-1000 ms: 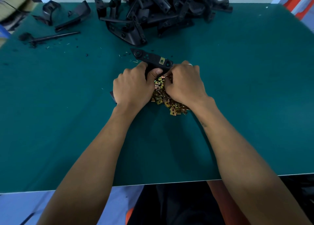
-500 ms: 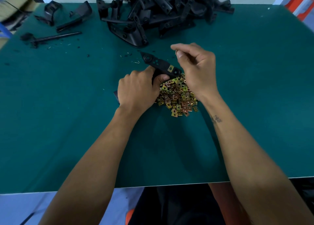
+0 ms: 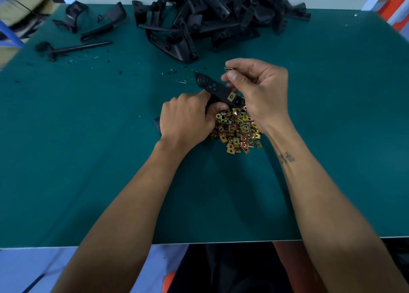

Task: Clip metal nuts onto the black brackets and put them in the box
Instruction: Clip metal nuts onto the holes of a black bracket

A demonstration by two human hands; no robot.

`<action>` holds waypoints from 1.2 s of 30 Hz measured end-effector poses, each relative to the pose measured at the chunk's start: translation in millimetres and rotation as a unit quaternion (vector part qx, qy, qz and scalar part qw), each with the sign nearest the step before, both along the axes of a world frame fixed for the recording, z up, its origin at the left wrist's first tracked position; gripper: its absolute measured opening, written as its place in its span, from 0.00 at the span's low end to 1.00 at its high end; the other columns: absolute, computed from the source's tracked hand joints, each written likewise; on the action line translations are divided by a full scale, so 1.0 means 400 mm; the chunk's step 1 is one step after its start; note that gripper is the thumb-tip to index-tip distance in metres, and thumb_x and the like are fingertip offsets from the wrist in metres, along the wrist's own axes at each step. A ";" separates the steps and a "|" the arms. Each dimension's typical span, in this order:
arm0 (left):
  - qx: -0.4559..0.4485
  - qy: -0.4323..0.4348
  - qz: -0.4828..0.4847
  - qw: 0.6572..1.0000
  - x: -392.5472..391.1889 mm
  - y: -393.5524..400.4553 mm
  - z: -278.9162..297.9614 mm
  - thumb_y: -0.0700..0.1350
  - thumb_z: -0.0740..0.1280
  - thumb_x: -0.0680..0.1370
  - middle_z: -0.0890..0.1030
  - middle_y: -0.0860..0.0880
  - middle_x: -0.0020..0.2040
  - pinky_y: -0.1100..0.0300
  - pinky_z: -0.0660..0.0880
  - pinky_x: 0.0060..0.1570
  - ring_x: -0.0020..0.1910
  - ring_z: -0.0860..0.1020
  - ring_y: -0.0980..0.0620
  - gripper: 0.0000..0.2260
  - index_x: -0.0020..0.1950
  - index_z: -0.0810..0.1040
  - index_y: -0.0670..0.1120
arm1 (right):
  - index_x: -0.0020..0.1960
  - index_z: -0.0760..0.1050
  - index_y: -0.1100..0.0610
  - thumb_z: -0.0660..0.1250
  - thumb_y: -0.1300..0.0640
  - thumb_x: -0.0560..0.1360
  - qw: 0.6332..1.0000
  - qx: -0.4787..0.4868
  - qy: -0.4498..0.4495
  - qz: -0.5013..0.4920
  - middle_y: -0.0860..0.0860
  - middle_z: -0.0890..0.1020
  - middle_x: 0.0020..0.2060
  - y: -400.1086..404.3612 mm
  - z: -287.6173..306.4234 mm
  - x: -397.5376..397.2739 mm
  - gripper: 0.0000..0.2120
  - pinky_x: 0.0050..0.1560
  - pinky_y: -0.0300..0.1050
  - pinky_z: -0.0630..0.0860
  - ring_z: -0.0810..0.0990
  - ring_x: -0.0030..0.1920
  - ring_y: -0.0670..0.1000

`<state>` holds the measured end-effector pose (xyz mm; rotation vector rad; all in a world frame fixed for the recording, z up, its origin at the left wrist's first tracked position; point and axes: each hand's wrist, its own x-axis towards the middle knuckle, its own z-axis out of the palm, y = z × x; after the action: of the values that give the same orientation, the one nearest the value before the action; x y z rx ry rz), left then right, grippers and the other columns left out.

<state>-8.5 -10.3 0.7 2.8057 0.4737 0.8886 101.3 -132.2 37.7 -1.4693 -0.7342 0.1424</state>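
One long flat black bracket (image 3: pixel 218 91) is gripped by left hand (image 3: pixel 188 121), tip pointing up-left; one nut (image 3: pixel 231 96) already clipped on. Small shiny nut (image 3: pixel 229 69) is pinched by right hand (image 3: pixel 260 89), above bracket. Gold nut pile (image 3: pixel 235 130) lies just below bracket.

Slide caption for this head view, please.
Left hand grips a black bracket while right hand pinches a metal nut above the nut pile.

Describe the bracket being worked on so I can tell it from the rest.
On the green table, nearer than the black bracket pile, the left hand grips one bracket beside the loose nuts. Only it already carries a clipped nut.
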 end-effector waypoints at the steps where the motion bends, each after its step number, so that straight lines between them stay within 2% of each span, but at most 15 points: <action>1: 0.001 -0.002 -0.001 1.000 -0.001 -0.001 0.000 0.65 0.59 0.80 0.82 0.42 0.37 0.51 0.67 0.34 0.36 0.79 0.33 0.24 0.48 0.79 0.45 | 0.51 0.84 0.56 0.72 0.65 0.77 1.000 0.000 -0.001 -0.001 0.50 0.88 0.39 0.000 -0.001 0.001 0.07 0.45 0.42 0.81 0.86 0.41 0.49; 5: 0.010 -0.004 -0.003 1.000 0.000 0.002 0.001 0.66 0.59 0.80 0.82 0.42 0.37 0.52 0.66 0.34 0.36 0.79 0.34 0.24 0.50 0.80 0.47 | 0.48 0.85 0.53 0.73 0.63 0.77 1.000 -0.007 -0.029 0.008 0.44 0.86 0.40 0.003 0.005 -0.003 0.05 0.49 0.41 0.78 0.83 0.44 0.45; 10: 0.019 0.004 -0.003 1.000 0.001 0.003 -0.002 0.67 0.57 0.80 0.82 0.43 0.38 0.52 0.65 0.34 0.37 0.79 0.34 0.24 0.54 0.80 0.50 | 0.47 0.84 0.53 0.75 0.65 0.74 0.998 0.005 0.042 0.041 0.47 0.86 0.39 0.012 0.003 -0.026 0.07 0.44 0.45 0.81 0.84 0.42 0.48; 14: 0.021 0.003 -0.001 1.000 0.000 0.004 -0.001 0.66 0.58 0.81 0.81 0.41 0.38 0.52 0.65 0.34 0.36 0.79 0.34 0.23 0.54 0.80 0.49 | 0.43 0.82 0.56 0.77 0.66 0.72 0.996 0.040 0.077 0.012 0.48 0.85 0.36 0.021 -0.002 -0.039 0.07 0.43 0.44 0.81 0.83 0.41 0.48; 21: 0.012 0.004 -0.002 1.000 -0.002 0.002 -0.002 0.67 0.57 0.81 0.80 0.42 0.36 0.53 0.65 0.33 0.35 0.79 0.33 0.23 0.52 0.79 0.48 | 0.38 0.81 0.55 0.75 0.66 0.72 0.995 0.054 0.082 -0.028 0.47 0.84 0.34 0.034 -0.017 -0.050 0.08 0.41 0.41 0.79 0.81 0.37 0.45; 25: 0.014 0.001 -0.004 1.000 -0.005 0.001 0.001 0.65 0.58 0.81 0.80 0.42 0.36 0.53 0.64 0.33 0.34 0.78 0.34 0.22 0.53 0.79 0.49 | 0.40 0.80 0.55 0.74 0.65 0.74 0.994 0.075 0.063 -0.058 0.46 0.83 0.35 0.040 -0.025 -0.061 0.07 0.35 0.39 0.77 0.79 0.36 0.46; 28: 0.007 0.004 -0.009 1.000 -0.007 0.000 0.005 0.64 0.59 0.81 0.81 0.42 0.36 0.53 0.65 0.32 0.34 0.78 0.34 0.21 0.49 0.79 0.47 | 0.40 0.80 0.58 0.73 0.66 0.75 0.995 0.069 0.072 -0.023 0.50 0.83 0.35 0.038 -0.026 -0.067 0.07 0.27 0.41 0.74 0.78 0.33 0.47; 30: 0.007 0.012 -0.010 1.000 -0.008 0.000 0.007 0.63 0.58 0.81 0.81 0.43 0.37 0.53 0.64 0.32 0.34 0.78 0.34 0.21 0.48 0.78 0.47 | 0.40 0.80 0.61 0.73 0.67 0.75 0.995 0.070 0.074 -0.012 0.53 0.83 0.36 0.037 -0.024 -0.068 0.06 0.25 0.41 0.73 0.77 0.33 0.50; 33: 0.007 0.002 -0.013 1.000 -0.012 -0.002 0.008 0.61 0.57 0.81 0.81 0.43 0.35 0.53 0.62 0.31 0.31 0.77 0.34 0.22 0.43 0.76 0.44 | 0.41 0.79 0.61 0.72 0.69 0.75 0.995 0.073 0.060 -0.018 0.54 0.82 0.37 0.039 -0.021 -0.079 0.06 0.26 0.41 0.74 0.78 0.36 0.49; 36: 0.012 0.008 -0.010 1.000 -0.015 -0.008 0.010 0.60 0.50 0.79 0.81 0.43 0.37 0.53 0.62 0.32 0.33 0.78 0.34 0.23 0.42 0.75 0.44 | 0.39 0.79 0.58 0.72 0.69 0.73 0.998 0.051 0.034 -0.014 0.53 0.83 0.39 0.041 -0.024 -0.091 0.08 0.35 0.47 0.78 0.81 0.38 0.50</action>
<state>-14.4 -13.5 4.5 2.8360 0.4397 0.8727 65.0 -115.9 28.1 -1.3710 -0.6567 0.1320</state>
